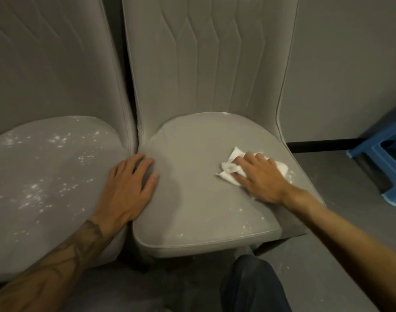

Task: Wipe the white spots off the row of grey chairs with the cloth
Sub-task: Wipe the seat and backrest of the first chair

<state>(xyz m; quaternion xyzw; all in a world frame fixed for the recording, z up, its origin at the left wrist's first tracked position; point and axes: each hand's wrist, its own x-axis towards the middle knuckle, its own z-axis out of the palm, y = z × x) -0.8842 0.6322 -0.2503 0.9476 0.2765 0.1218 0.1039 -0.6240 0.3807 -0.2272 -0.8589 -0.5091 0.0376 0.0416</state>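
Observation:
Two grey chairs stand side by side. The right chair's seat (192, 188) is mostly free of marks, with a few white spots (244, 226) near its front right edge. My right hand (257, 176) presses a crumpled white cloth (231, 174) flat onto the right side of that seat, fingers fairly straight. My left hand (129, 188) rests flat on the seat's left edge, where the two chairs meet. The left chair's seat (46, 199) is covered with many white spots (35, 192).
A blue plastic stool (381, 158) stands on the grey floor at the right, by the grey wall (350, 64). My knee in dark trousers (253, 287) is in front of the right chair. Tall quilted backrests (203, 52) rise behind both seats.

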